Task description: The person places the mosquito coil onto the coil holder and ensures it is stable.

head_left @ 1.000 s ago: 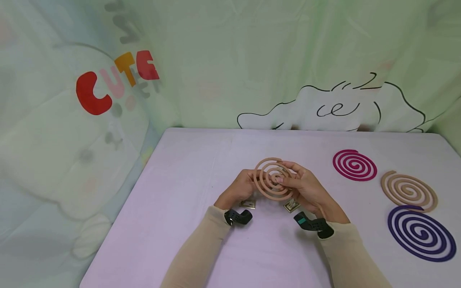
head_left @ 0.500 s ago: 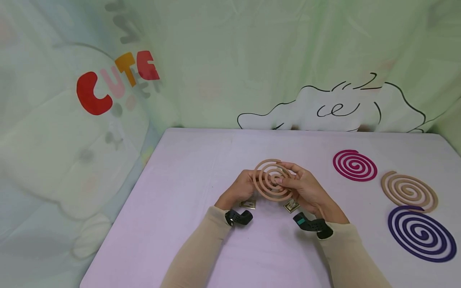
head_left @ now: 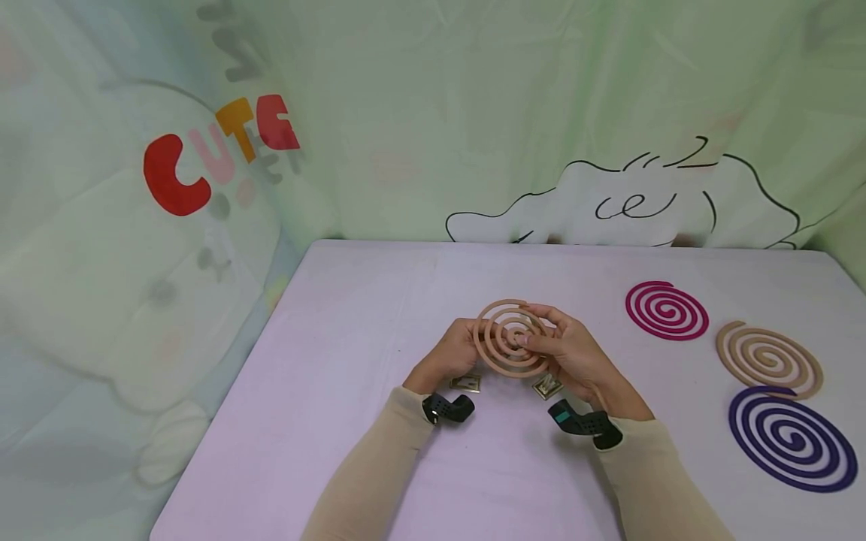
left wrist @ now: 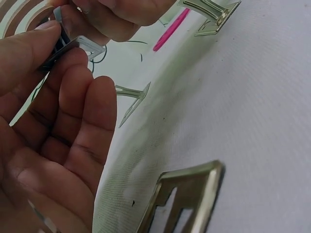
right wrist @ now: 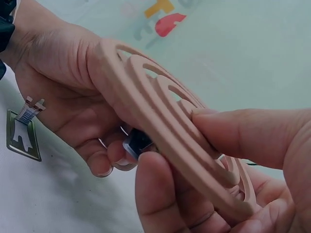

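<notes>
A light-brown mosquito coil point(head_left: 476, 347) is held up off the table in the right hand point(head_left: 576, 353). The right thumb presses near its centre, with fingers behind, as the right wrist view shows. In the left wrist view the left hand point(head_left: 448, 352) pinches a small metal coil stand point(left wrist: 86, 44) between thumb and index finger, at the back of the coil. Whether the stand's tip sits in the coil's centre is hidden. Below the hands, further stands lie on the table, one near the left wrist point(head_left: 465, 383) and another stand point(head_left: 548, 386) near the right.
On the right of the white table point(head_left: 338, 338) lie a magenta coil point(head_left: 666, 310), a tan coil point(head_left: 734, 361) and a purple coil point(head_left: 744, 443). The purple one overlaps the tan one's near edge. A printed green cloth point(head_left: 433, 135) hangs behind.
The coil has shifted very slightly left and down in the hands. Both hands keep nearly the same grip and place, and the coils and stands on the table have not moved.
</notes>
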Available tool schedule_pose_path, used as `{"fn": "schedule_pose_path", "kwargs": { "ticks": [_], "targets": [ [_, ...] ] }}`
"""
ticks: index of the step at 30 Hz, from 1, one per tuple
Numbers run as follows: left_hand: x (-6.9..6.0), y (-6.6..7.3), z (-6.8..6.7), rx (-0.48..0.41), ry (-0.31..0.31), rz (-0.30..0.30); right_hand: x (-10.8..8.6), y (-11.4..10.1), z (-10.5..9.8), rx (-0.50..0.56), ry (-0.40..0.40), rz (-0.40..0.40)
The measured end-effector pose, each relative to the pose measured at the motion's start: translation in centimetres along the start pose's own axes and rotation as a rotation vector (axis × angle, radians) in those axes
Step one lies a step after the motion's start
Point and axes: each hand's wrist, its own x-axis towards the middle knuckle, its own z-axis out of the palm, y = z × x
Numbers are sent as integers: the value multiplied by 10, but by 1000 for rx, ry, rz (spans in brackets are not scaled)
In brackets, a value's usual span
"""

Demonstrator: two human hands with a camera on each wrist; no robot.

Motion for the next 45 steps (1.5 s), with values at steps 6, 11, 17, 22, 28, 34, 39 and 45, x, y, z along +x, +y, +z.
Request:
{"fn": "schedule_pose_path", "kwargs": {
  "ticks": [6, 11, 17, 22, 28, 34, 39, 45],
  "targets": [
    [1, 0, -2, -5, 8, 4, 1, 0, 2, 0, -1, -29],
    [1, 1, -2, -3, 23, 4, 2, 0, 3, -23, 20, -19],
    [1, 2, -4, 44, 44, -22, 4, -3, 4, -79, 50, 25],
    [3, 3, -8, 76, 75, -40, 10, -9, 7, -142, 52, 56],
    [5, 7, -14, 68, 76, -97, 17, -15, 10, -163, 64, 86],
    [3, 10, -26, 44, 37, -183, 27, -14, 10, -139, 66, 103],
    [2, 10, -36, 19, -14, -205, 33, -14, 10, -128, 62, 103],
    [0, 10, -44, -211, -78, -265, 39, -13, 12, -89, 65, 106]
  ]
}}
